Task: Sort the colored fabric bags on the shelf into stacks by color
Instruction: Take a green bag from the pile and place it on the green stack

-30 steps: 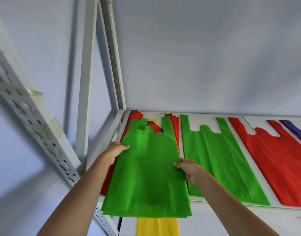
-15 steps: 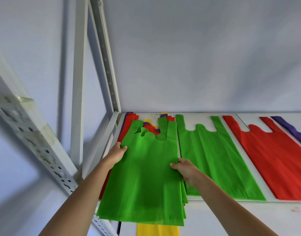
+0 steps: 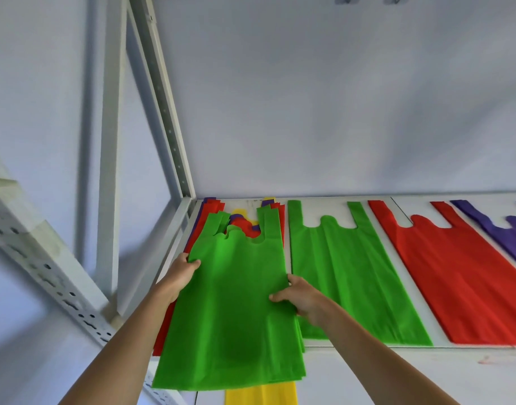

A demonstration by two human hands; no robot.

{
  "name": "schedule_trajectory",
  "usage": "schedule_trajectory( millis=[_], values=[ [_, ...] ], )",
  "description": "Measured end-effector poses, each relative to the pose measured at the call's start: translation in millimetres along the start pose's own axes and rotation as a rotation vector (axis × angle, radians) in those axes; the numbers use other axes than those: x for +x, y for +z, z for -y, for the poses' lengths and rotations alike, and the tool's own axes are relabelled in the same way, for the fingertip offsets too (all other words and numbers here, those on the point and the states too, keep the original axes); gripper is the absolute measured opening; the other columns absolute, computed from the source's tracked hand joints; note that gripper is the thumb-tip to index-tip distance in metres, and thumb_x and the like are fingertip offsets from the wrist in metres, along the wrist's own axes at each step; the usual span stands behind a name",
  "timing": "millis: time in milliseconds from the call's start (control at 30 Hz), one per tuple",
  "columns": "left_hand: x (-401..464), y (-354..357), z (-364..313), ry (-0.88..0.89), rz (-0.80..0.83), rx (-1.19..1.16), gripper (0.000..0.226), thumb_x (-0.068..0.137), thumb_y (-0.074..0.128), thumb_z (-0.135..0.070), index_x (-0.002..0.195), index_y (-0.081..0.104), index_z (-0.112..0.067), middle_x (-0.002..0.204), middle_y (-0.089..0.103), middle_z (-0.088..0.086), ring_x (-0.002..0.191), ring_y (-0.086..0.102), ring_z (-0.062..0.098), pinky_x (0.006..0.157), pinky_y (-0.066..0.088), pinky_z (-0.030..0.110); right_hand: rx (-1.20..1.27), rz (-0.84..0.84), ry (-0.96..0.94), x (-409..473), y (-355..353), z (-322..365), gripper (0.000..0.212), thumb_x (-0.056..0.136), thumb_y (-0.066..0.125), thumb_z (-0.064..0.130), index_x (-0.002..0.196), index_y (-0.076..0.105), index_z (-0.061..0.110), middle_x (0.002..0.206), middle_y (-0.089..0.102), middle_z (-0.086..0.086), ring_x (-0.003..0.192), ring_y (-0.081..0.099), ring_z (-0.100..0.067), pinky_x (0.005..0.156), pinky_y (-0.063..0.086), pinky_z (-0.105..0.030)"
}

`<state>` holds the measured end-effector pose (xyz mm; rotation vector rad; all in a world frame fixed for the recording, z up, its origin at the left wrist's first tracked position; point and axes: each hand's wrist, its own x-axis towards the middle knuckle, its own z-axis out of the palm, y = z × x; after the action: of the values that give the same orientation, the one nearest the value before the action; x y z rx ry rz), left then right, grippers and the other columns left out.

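A green fabric bag (image 3: 233, 311) lies on top of a mixed pile of red, purple and yellow bags (image 3: 245, 222) at the shelf's left end. My left hand (image 3: 182, 274) grips the green bag's left edge. My right hand (image 3: 299, 296) pinches its right edge, thumb on top. Several green layers show at that edge. To the right lie a flat green bag (image 3: 347, 270), a red bag (image 3: 461, 276) and a purple bag (image 3: 502, 232). A yellow bag (image 3: 261, 394) hangs over the shelf's front edge under the green one.
The white shelf board (image 3: 376, 350) runs to the right, with its front edge near me. Grey metal uprights (image 3: 160, 92) and a perforated brace (image 3: 49, 276) stand at the left. A pale wall rises behind the shelf.
The held green bag has lifted slightly and shifted toward me, with both hands keeping their grip on its edges. The camera view has tilted and moved a little.
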<state>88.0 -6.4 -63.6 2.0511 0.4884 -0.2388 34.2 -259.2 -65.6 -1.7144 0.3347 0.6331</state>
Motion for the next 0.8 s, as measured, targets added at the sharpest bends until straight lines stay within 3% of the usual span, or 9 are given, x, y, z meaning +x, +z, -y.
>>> schedule_trajectory(
  millis=[67, 133, 300, 367, 467, 533, 633, 733, 800],
  values=[
    [-2, -1, -5, 0.002, -0.033, -0.010, 0.046, 0.099, 0.047, -0.022, 0.142, 0.037, -0.006, 0.139, 0.048, 0.013, 0.125, 0.049, 0.031, 0.101, 0.039, 0.038, -0.030, -0.011, -0.021, -2, -6, -2, 0.057, 0.083, 0.068, 0.007, 0.135, 0.044, 0.005, 0.123, 0.063, -0.011, 0.096, 0.064, -0.020, 0.080, 0.053, -0.030],
    [-2, -3, -12, 0.017, -0.060, -0.077, 0.040, 0.098, 0.051, -0.021, 0.135, 0.044, -0.007, 0.132, 0.055, 0.014, 0.115, 0.056, 0.031, 0.102, 0.044, 0.043, 0.007, -0.058, -0.063, -1, -14, -2, 0.040, 0.084, 0.067, 0.011, 0.122, 0.056, 0.001, 0.118, 0.067, -0.014, 0.091, 0.066, -0.021, 0.081, 0.056, -0.030],
    [-7, -3, -35, 0.024, -0.074, -0.209, 0.036, 0.097, 0.052, -0.015, 0.132, 0.049, -0.005, 0.124, 0.059, 0.013, 0.103, 0.059, 0.029, 0.096, 0.047, 0.041, 0.060, -0.067, -0.112, -9, -34, 5, 0.023, 0.087, 0.064, 0.026, 0.101, 0.062, 0.008, 0.100, 0.071, -0.008, 0.075, 0.063, -0.013, 0.066, 0.049, -0.022],
    [-10, -1, -40, 0.030, -0.076, -0.219, 0.038, 0.097, 0.052, -0.013, 0.134, 0.048, -0.005, 0.123, 0.059, 0.013, 0.100, 0.059, 0.028, 0.093, 0.048, 0.040, 0.042, 0.020, -0.086, -15, -41, 7, 0.022, 0.088, 0.063, 0.025, 0.105, 0.057, 0.013, 0.092, 0.066, -0.001, 0.078, 0.061, -0.011, 0.063, 0.047, -0.023],
    [-14, 1, -49, 0.049, -0.072, -0.219, 0.036, 0.096, 0.054, -0.012, 0.131, 0.050, -0.004, 0.120, 0.061, 0.014, 0.097, 0.059, 0.026, 0.087, 0.048, 0.037, 0.159, 0.127, -0.052, -17, -51, 7, 0.046, 0.086, 0.062, 0.005, 0.130, 0.047, 0.006, 0.098, 0.066, -0.006, 0.086, 0.065, -0.018, 0.064, 0.054, -0.028],
    [-16, 2, -60, 0.069, -0.060, -0.234, 0.032, 0.096, 0.054, -0.011, 0.128, 0.053, -0.006, 0.118, 0.063, 0.013, 0.094, 0.061, 0.026, 0.085, 0.050, 0.037, 0.248, 0.175, -0.057, -20, -60, 11, 0.040, 0.087, 0.059, -0.002, 0.125, 0.050, 0.002, 0.099, 0.067, -0.009, 0.086, 0.066, -0.020, 0.066, 0.055, -0.030],
    [-21, 3, -90, 0.103, -0.038, -0.309, 0.023, 0.096, 0.053, -0.008, 0.118, 0.056, -0.013, 0.099, 0.066, 0.012, 0.071, 0.064, 0.021, 0.069, 0.052, 0.030, 0.379, 0.226, -0.114, -24, -85, 27, 0.023, 0.087, 0.054, -0.008, 0.106, 0.058, 0.004, 0.099, 0.068, -0.012, 0.086, 0.066, -0.023, 0.075, 0.056, -0.036],
    [-20, 7, -130, 0.141, 0.004, -0.361, 0.012, 0.096, 0.053, -0.007, 0.101, 0.061, -0.013, 0.061, 0.071, 0.000, 0.045, 0.066, 0.009, 0.049, 0.054, 0.021, 0.414, 0.215, -0.164, -30, -117, 50, 0.022, 0.087, 0.051, -0.010, 0.094, 0.060, 0.009, 0.084, 0.073, -0.009, 0.070, 0.071, -0.020, 0.064, 0.060, -0.033],
    [-20, 14, -166, 0.177, 0.053, -0.408, 0.012, 0.095, 0.054, -0.007, 0.089, 0.063, -0.014, 0.051, 0.069, -0.004, 0.042, 0.065, 0.006, 0.044, 0.054, 0.019, 0.395, 0.207, -0.206, -33, -143, 71, 0.024, 0.087, 0.047, -0.011, 0.095, 0.061, 0.007, 0.074, 0.075, -0.006, 0.062, 0.072, -0.018, 0.061, 0.061, -0.033]
  ],
)
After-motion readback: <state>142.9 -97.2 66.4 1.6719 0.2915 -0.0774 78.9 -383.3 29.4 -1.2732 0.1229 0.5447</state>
